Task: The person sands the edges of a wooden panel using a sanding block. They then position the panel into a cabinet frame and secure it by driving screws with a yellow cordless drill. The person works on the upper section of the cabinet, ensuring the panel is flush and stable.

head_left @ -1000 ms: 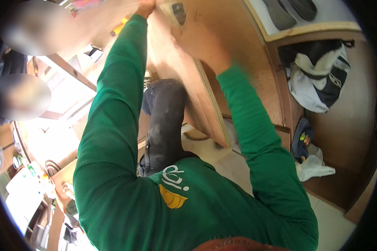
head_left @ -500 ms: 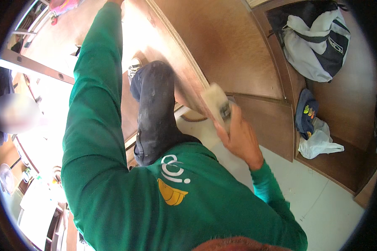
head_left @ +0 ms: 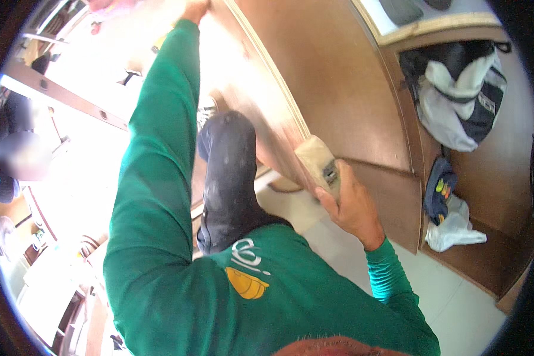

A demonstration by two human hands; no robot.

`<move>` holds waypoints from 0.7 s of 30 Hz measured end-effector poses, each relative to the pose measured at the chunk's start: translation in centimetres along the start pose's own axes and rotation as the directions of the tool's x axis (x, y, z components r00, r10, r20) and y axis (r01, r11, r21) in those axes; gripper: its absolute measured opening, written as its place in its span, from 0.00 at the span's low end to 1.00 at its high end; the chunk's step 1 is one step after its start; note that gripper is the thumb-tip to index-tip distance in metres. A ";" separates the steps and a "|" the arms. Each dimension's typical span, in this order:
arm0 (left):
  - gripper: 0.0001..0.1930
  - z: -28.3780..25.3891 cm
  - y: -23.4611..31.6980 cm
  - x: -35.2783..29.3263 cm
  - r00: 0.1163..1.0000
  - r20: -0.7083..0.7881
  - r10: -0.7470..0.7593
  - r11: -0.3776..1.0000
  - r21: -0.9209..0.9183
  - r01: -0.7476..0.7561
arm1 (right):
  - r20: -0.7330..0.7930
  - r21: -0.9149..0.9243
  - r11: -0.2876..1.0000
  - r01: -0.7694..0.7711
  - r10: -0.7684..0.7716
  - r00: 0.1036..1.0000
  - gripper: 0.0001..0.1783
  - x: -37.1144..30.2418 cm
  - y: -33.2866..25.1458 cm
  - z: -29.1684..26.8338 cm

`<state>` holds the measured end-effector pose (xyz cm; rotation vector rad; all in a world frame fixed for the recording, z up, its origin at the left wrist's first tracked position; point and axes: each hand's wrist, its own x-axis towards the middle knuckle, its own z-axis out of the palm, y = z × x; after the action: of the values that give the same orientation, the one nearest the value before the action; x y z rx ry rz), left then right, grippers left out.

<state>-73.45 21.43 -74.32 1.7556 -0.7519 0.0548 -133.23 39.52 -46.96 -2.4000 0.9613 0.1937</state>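
My right hand (head_left: 357, 207) is wrapped round a pale, wood-coloured block (head_left: 316, 160) with a small dark fitting set in its face. The block is at the near end of a pale plywood edge (head_left: 271, 66), which runs up and away along a brown wooden panel (head_left: 261, 127). I cannot tell whether it presses on the edge. My left arm stretches far forward, and my left hand (head_left: 193, 9) is at the top of the view beside the panel's far part. Glare and the picture's border hide its fingers.
My bent knee (head_left: 228, 148) is close to the panel's left face. On the right, an open brown cabinet (head_left: 486, 178) holds a grey and black bag (head_left: 463, 101), a dark blue cap (head_left: 439, 187) and a white plastic bag (head_left: 457, 228). Another person (head_left: 12, 148) is at the far left.
The whole view has shifted, so the scene sits lower and slightly right. More of my left hand shows at the top. My right hand still holds the block at the edge's near end.
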 end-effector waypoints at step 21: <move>0.28 2.5 -4.8 1.8 0.995 -0.090 -0.040 0.999 -0.009 0.039 | -0.225 -0.206 0.935 0.290 -0.334 0.915 0.44 50.9 -21.8 -2.7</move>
<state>-70.43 19.01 -78.53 1.7484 -0.6510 0.1033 -81.32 20.74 -51.68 -2.7455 0.6717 -0.1678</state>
